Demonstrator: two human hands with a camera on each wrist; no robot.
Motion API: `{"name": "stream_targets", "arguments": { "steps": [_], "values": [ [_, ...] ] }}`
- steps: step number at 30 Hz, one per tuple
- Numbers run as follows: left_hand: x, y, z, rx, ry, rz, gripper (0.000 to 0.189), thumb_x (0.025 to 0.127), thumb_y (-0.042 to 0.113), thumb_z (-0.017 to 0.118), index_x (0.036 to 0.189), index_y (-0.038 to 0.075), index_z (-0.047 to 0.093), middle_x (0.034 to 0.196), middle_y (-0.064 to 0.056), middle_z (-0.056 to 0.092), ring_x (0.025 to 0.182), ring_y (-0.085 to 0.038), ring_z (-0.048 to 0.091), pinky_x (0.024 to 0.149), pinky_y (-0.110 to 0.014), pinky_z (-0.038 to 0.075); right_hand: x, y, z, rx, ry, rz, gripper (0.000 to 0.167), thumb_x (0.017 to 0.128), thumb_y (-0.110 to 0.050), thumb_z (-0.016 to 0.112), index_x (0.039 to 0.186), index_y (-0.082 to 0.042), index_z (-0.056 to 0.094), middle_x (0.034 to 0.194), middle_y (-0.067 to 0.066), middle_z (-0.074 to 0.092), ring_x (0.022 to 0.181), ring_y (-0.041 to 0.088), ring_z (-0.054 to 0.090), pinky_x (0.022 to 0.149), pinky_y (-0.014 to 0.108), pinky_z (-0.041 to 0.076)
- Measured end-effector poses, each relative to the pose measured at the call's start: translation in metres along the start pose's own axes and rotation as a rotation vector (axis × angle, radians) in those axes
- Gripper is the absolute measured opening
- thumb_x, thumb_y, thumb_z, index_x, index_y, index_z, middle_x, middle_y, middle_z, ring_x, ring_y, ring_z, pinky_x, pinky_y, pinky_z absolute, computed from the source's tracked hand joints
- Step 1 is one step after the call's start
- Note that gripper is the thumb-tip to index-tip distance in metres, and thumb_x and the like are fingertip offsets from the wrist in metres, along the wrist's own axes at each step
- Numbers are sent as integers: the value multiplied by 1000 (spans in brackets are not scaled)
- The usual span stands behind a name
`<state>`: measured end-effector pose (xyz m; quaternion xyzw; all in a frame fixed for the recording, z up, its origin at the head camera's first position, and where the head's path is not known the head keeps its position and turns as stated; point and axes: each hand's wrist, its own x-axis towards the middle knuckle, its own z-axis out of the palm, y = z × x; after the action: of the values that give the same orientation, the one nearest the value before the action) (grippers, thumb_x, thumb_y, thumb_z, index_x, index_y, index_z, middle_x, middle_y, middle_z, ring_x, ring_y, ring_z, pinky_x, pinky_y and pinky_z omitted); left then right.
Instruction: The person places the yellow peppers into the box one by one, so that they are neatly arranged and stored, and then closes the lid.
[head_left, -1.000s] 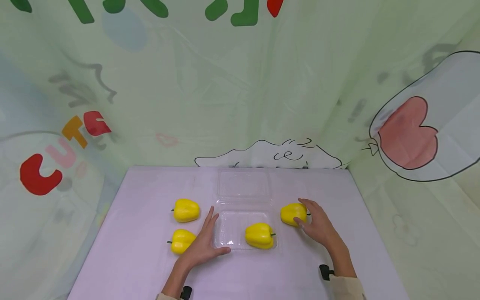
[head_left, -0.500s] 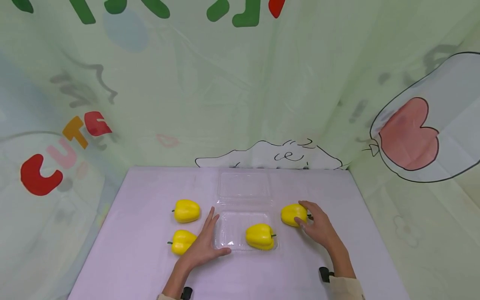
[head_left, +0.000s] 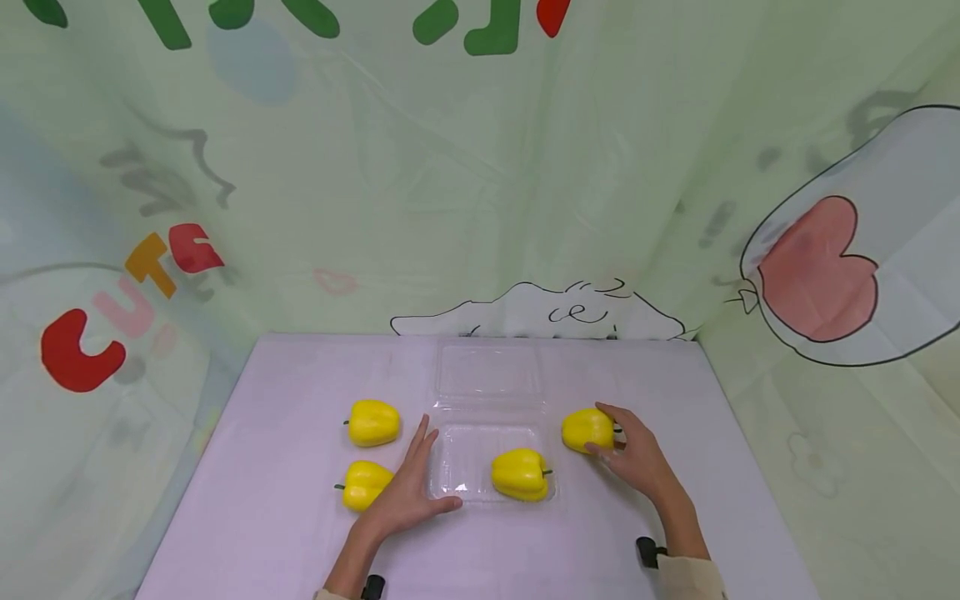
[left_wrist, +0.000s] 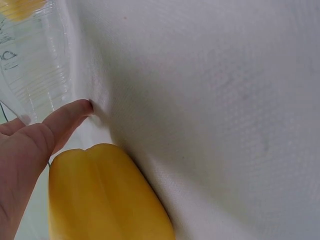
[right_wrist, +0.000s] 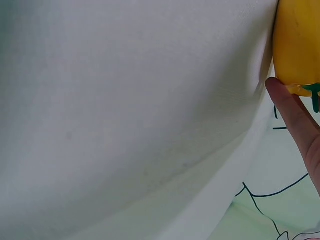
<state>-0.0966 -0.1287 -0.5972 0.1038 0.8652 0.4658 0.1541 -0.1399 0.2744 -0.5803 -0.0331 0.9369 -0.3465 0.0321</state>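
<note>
In the head view, my right hand holds a yellow bell pepper on the table, thumb on its near side and fingers at its far side. The right wrist view shows one digit at this pepper's green-stemmed end. My left hand, fingers straight and thumb spread, lies along the left edge of a clear plastic clamshell box. A second bell pepper sits in the box's near half, at the right. Another bell pepper lies beside my left hand, partly covered by it.
One more yellow bell pepper lies at the left of the table. The box's lid lies folded back toward the far edge. A printed curtain hangs behind and at both sides.
My right thumb has shifted slightly along the near side of the bell pepper, toward its stem. The left hand, the box and the other bell peppers stay in place.
</note>
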Motion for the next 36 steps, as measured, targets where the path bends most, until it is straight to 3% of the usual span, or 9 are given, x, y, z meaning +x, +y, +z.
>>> {"name": "stream_targets", "arguments": {
  "steps": [36],
  "values": [
    [1, -3, 1, 16, 6, 15, 118, 81, 43, 90, 170, 9, 19, 182, -1, -10, 168, -37, 12, 130, -64, 30, -3, -1, 3, 27, 36, -5, 76, 94, -21, 82, 158, -5, 44, 159, 22, 48, 141, 44, 51, 106, 60, 57]
  ]
}}
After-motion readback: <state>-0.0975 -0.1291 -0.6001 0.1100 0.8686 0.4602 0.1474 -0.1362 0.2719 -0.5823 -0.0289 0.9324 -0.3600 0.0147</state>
